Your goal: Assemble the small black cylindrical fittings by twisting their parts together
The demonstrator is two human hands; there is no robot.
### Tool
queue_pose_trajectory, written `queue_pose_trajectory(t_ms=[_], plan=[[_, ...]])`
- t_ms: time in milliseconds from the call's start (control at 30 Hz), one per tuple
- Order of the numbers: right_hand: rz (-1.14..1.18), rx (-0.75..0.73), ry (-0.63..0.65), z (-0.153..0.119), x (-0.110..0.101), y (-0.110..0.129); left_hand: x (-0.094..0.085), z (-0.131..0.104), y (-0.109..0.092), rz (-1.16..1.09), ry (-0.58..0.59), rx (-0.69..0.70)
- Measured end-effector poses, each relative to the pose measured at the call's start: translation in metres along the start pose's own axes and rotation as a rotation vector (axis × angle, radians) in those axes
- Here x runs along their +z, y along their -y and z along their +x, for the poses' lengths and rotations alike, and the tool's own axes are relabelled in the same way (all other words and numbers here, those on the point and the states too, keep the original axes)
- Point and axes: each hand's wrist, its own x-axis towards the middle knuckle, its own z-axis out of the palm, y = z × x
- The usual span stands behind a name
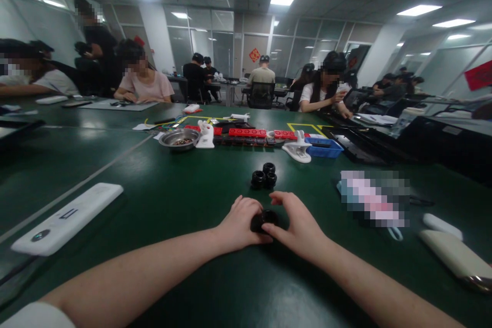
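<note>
On the green table, a round black part sits between my two hands. My left hand is curled around its left side, fingers behind and thumb in front. My right hand has its thumb against the part's front right, while its index finger arches above, apart from the thumb. Just beyond my hands several black ring-shaped parts stand in a close group. The lower edge of the held part is partly hidden by my thumbs.
Farther back are a metal bowl, white clamps, red blocks and a blue bin. A white device lies left; a pouch and cream case lie right. People sit beyond.
</note>
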Motion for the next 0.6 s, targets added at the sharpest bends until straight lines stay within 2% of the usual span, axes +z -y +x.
queue_pose_trajectory(t_ms=[100, 267, 500, 600], plan=[[0.002, -0.027, -0.016, -0.003, 0.008, -0.006, 0.0, 0.001, -0.001, -0.008, -0.005, -0.026], [0.165, -0.108, 0.007, -0.009, 0.013, -0.011, -0.002, 0.002, -0.002, -0.055, 0.019, -0.045], [0.225, 0.06, -0.031, -0.009, 0.025, -0.022, -0.005, 0.004, -0.005, -0.072, 0.053, -0.094], [0.28, 0.042, -0.01, -0.008, 0.025, -0.023, -0.005, 0.004, -0.006, -0.076, 0.051, -0.094]])
